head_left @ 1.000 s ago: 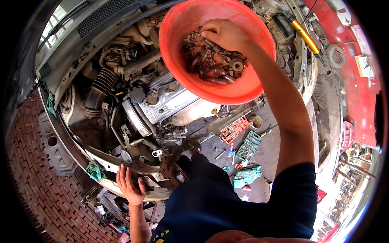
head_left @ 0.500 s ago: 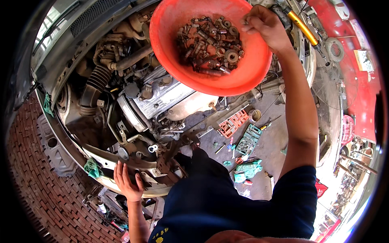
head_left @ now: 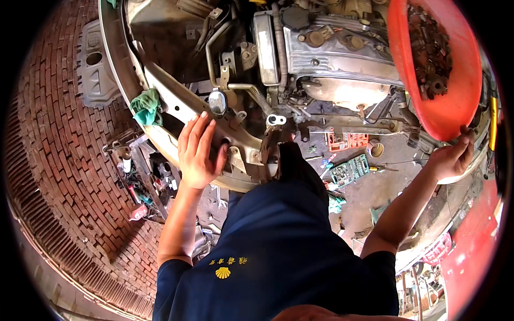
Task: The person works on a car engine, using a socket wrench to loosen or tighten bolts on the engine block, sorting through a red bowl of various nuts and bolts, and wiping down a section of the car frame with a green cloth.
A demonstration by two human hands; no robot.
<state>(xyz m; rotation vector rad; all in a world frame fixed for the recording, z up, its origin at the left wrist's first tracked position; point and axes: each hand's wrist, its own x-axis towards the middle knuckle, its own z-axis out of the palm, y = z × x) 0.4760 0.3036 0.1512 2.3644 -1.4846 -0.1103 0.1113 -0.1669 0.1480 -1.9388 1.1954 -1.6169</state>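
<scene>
Left hand (head_left: 199, 160) spreads on the frame (head_left: 167, 95), holding nothing; right hand (head_left: 453, 159) curls nearly closed, contents unclear. Bumping the bowl (head_left: 463, 80) could spill bolts (head_left: 428, 56).

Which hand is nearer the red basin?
The right hand, beside the lower rim of the red basin; contact is unclear. The left hand rests well away, on the car's front frame.
</scene>
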